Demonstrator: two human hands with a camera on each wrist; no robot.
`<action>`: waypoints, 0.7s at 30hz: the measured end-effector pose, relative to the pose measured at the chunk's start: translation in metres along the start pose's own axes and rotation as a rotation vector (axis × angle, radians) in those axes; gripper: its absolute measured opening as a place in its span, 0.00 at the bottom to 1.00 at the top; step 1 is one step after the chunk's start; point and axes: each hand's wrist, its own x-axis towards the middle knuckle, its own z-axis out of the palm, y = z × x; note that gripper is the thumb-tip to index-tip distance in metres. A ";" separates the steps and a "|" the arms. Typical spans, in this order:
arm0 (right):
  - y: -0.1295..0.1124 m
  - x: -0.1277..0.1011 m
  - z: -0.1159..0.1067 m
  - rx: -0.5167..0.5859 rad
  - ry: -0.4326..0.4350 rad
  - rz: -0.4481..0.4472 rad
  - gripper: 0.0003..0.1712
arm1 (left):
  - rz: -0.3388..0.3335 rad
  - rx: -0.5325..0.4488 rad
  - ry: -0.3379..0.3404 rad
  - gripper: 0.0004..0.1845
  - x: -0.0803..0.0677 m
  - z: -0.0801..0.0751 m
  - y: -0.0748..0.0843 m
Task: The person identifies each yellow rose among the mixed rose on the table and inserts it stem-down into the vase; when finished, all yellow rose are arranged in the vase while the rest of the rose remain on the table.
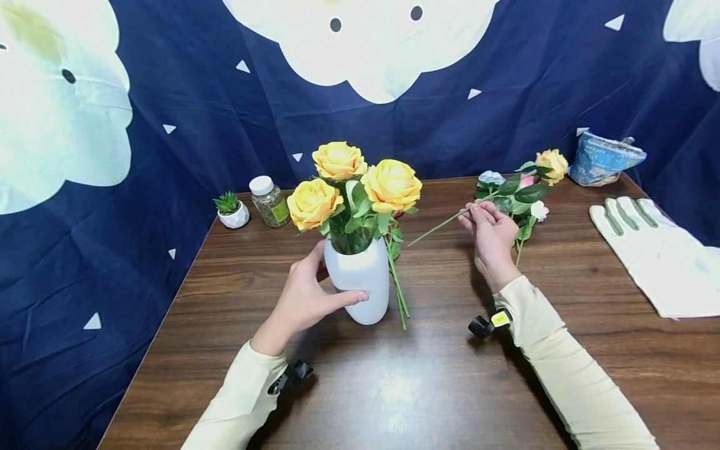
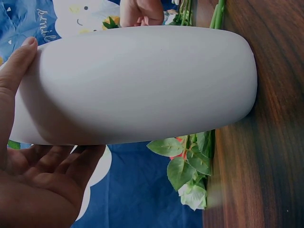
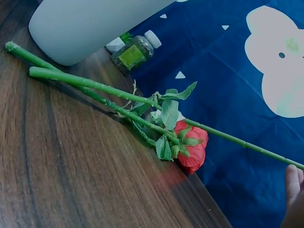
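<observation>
Looking down from the head view, you see your left hand [image 1: 304,297] wrapped around the white vase [image 1: 360,281], thumb on its front and fingers hidden behind it; the left wrist view shows only the thumb tip and palm against the vase wall, with the mouth of the vase cut off. The vase stands upright on the wooden surface [image 1: 439,387], holding three yellow roses [image 1: 360,181] whose lower stems are hidden inside it. Your right hand [image 1: 490,232], to the right of the vase, pinches a thin green stem [image 1: 441,226]; its long axis runs slantwise, the bare end pointing down toward the vase and the other end rising away to the right. Which bloom it carries is hard to tell, since the hand and the loose flowers [image 1: 523,187] lying farther right of the vase cover that end. In the right wrist view only a fingertip shows at the frame edge. Two more stems [image 1: 397,287] lie on the surface just right of the vase base, pointing toward you; the right wrist view shows a red rose [image 3: 194,147] on one of them, behind the vase.
</observation>
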 end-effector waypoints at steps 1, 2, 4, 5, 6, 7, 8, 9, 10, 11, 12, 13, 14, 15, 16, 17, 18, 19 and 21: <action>0.000 0.000 0.000 0.006 0.008 -0.007 0.10 | 0.000 -0.001 0.000 0.43 0.000 0.000 0.000; 0.000 0.000 0.001 0.010 0.013 -0.015 0.11 | 0.000 -0.001 -0.001 0.43 0.000 0.000 0.000; -0.001 0.000 0.001 0.018 0.018 -0.033 0.11 | 0.000 -0.004 -0.001 0.43 0.000 0.000 0.000; -0.001 0.000 0.001 0.023 0.018 -0.039 0.12 | 0.000 -0.006 -0.001 0.43 0.000 0.000 0.000; -0.002 0.000 0.001 0.037 0.023 -0.041 0.12 | -0.001 -0.006 -0.001 0.42 -0.001 0.000 0.000; -0.002 0.000 0.001 0.043 0.025 -0.043 0.12 | -0.001 -0.007 -0.001 0.42 -0.001 0.000 0.000; -0.003 0.001 0.001 0.052 0.027 -0.043 0.12 | -0.002 -0.007 -0.001 0.42 -0.001 0.000 0.000; -0.003 0.001 0.001 0.067 0.031 -0.042 0.12 | -0.003 -0.007 -0.001 0.42 -0.001 0.000 -0.001; -0.004 0.001 0.001 0.079 0.037 -0.042 0.12 | -0.003 -0.007 -0.001 0.42 -0.001 0.000 -0.001; -0.004 0.001 0.001 0.091 0.040 -0.041 0.12 | -0.002 -0.006 -0.001 0.42 -0.001 0.000 -0.001; -0.005 0.001 0.002 0.101 0.044 -0.043 0.11 | -0.002 -0.006 0.000 0.42 -0.001 0.000 -0.001; -0.005 0.002 0.002 0.109 0.047 -0.047 0.11 | -0.001 -0.005 0.000 0.42 -0.001 0.000 0.000; -0.005 0.002 0.002 0.127 0.051 -0.048 0.11 | 0.000 -0.004 0.001 0.42 -0.001 0.000 0.000; -0.006 0.003 0.002 0.139 0.053 -0.049 0.11 | 0.001 -0.003 0.002 0.43 -0.001 0.000 0.000; -0.006 0.003 0.002 0.139 0.055 -0.052 0.11 | 0.001 -0.002 0.003 0.43 -0.001 0.000 0.000; -0.007 0.003 0.002 0.139 0.057 -0.053 0.10 | 0.001 -0.002 0.003 0.43 -0.001 0.000 0.000; -0.007 0.003 0.002 0.138 0.059 -0.055 0.11 | 0.001 -0.002 0.003 0.43 -0.001 0.000 0.000; -0.007 0.002 0.003 0.136 0.061 -0.056 0.11 | 0.001 -0.002 0.003 0.43 -0.001 0.000 0.000; -0.008 0.002 0.003 0.133 0.064 -0.055 0.11 | 0.001 -0.003 0.002 0.43 -0.001 0.000 0.000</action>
